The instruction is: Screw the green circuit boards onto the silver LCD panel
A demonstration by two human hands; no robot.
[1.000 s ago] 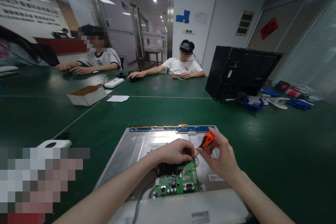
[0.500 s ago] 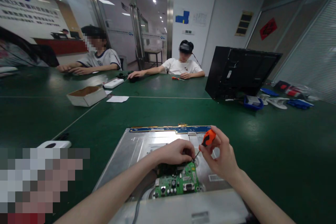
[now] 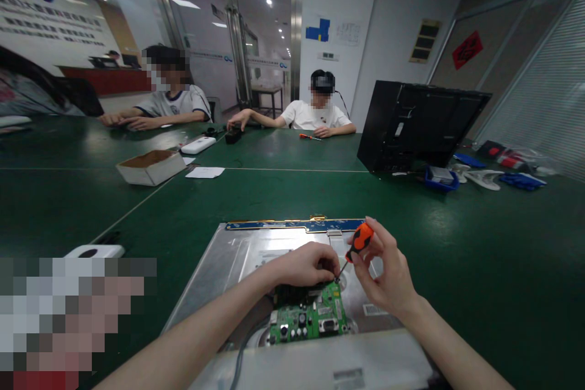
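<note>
A bare metal monitor back panel [image 3: 237, 256] lies flat on the green table in front of me. A green circuit board [image 3: 308, 317] sits on its near part. My right hand [image 3: 386, 271] is closed round a small orange-handled screwdriver [image 3: 359, 239], whose tip points down at the board's far right corner. My left hand [image 3: 304, 265] is closed, fingertips pinched at the board's far edge beside the screwdriver tip; what it pinches is hidden. A grey cable [image 3: 242, 347] runs from the board toward me.
A black monitor [image 3: 415, 125] stands at the right with blue and white items [image 3: 484, 177] beside it. A cardboard box [image 3: 150, 166] and a paper [image 3: 205, 172] lie at the left. A white device [image 3: 94, 251] is near left. Two people sit across the table.
My right hand has turned the screwdriver a little, its handle shifting slightly up and left. The far person has lifted a hand off the table over a dark object.
</note>
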